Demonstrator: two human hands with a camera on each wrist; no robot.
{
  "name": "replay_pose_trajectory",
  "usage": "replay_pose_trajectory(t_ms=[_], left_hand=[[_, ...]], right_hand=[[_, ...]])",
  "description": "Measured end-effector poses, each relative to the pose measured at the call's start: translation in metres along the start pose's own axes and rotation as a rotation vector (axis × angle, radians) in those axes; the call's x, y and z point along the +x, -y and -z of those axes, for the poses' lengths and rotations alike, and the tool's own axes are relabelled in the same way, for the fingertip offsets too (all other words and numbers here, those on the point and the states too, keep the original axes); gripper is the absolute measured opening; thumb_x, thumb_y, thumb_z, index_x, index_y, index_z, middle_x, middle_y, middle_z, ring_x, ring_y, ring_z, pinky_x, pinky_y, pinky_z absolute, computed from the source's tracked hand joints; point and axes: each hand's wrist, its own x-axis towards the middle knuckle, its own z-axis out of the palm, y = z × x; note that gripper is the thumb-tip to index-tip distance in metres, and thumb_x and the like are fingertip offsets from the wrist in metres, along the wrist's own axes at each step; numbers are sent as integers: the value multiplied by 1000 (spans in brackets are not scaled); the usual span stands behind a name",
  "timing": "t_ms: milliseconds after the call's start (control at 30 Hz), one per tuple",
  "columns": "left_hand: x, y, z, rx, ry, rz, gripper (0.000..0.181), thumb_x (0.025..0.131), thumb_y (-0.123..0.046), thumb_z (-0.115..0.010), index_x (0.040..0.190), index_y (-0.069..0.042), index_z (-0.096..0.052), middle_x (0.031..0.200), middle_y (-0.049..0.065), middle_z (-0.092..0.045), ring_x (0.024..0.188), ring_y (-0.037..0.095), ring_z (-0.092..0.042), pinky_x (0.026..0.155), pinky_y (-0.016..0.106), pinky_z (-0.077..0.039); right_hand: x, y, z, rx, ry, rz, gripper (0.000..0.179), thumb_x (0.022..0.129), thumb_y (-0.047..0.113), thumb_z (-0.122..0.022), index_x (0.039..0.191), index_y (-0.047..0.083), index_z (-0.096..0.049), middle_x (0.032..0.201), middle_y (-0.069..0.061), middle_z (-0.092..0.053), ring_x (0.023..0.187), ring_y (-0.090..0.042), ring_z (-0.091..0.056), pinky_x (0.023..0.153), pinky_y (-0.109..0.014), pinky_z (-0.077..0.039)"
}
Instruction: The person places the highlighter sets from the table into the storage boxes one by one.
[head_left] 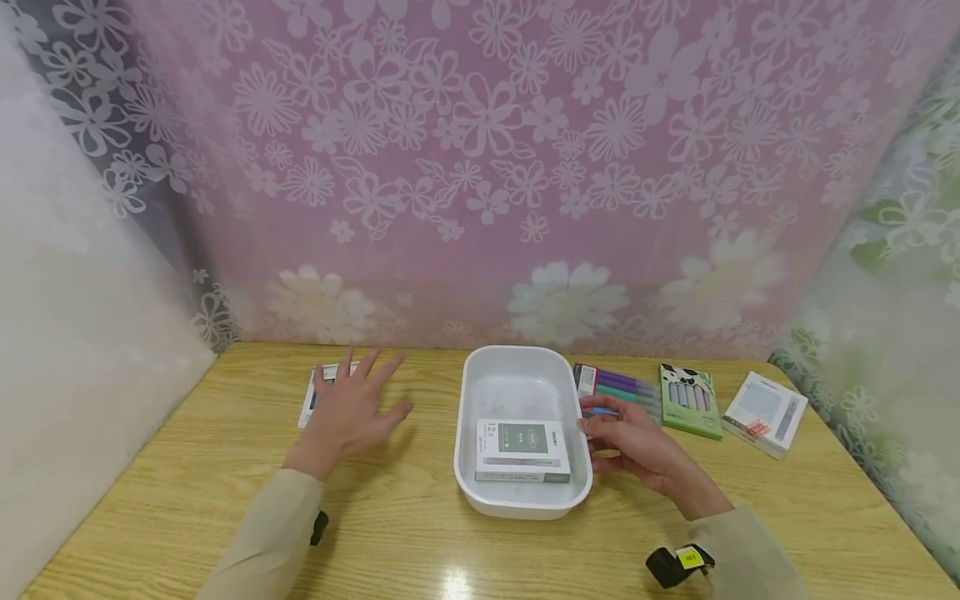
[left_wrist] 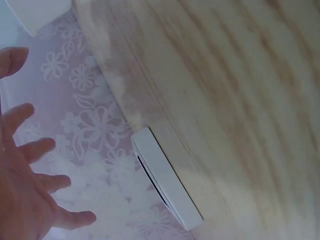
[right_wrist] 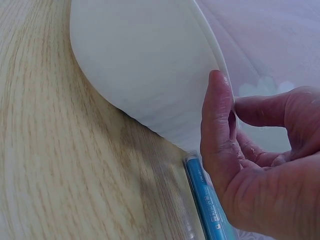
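Note:
A white plastic bin [head_left: 520, 507] stands mid-table, with a white and grey-green pen box [head_left: 522, 451] lying flat inside it. My right hand [head_left: 637, 444] pinches the bin's right rim; the right wrist view shows a finger against the outer wall [right_wrist: 135, 65]. My left hand [head_left: 351, 412] is spread, palm down, over a flat white box [head_left: 306, 408] at the table's left, covering most of it in the head view. In the left wrist view the fingers are apart and hold nothing, with that box [left_wrist: 167, 182] lying on the tabletop beyond them.
Right of the bin lie a clear pack of coloured pens [head_left: 618, 382], partly behind my right hand, a green panda-printed box of pastel pens [head_left: 690, 400] and a white box with a red label [head_left: 767, 412]. A pink floral curtain [head_left: 480, 208] hangs behind the wooden table [head_left: 405, 533].

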Motion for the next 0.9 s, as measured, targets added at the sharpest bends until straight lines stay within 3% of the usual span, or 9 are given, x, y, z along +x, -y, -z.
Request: replay_pose_trajectory(t_ms=[267, 467, 700, 800, 900], left_hand=[[-1, 20, -6, -35, 107, 155, 80, 97, -62, -51, 164, -28, -24, 170, 20, -20, 152, 59, -10, 103, 90, -15], [2, 28, -7, -31, 169, 229, 82, 98, -59, -50, 165, -21, -22, 168, 29, -16, 148, 66, -8, 96, 93, -18], [4, 29, -3, -55, 338, 353, 87, 99, -62, -47, 165, -15, -16, 164, 39, -6, 140, 75, -7, 90, 91, -28], [4, 29, -2, -79, 411, 424, 88, 100, -63, -45, 166, -15, -11, 163, 41, 1, 138, 77, -12, 89, 87, -34], [6, 29, -2, -84, 426, 461, 85, 101, -62, -43, 166, -17, -10, 160, 46, 2, 131, 76, -26, 85, 80, -41]], right_hand=[[0, 0, 1, 4, 4, 4, 60, 102, 21, -61, 150, 0, -32, 102, -1, -69, 85, -14, -70, 69, -33, -63], [-1, 0, 2, 10, 12, 8, 60, 102, 21, -61, 150, -1, -32, 102, -2, -70, 85, -14, -71, 69, -33, -63], [-1, 0, 1, 16, 11, 7, 59, 102, 21, -61, 149, -1, -33, 101, -1, -70, 84, -14, -70, 69, -33, -63], [-1, -1, 1, 17, 12, 6, 59, 102, 21, -62, 149, -1, -33, 100, -1, -70, 85, -15, -70, 69, -33, -63], [-1, -1, 1, 17, 11, 7, 59, 102, 21, -62, 149, -1, -33, 100, -1, -71, 85, -15, -70, 69, -33, -63]])
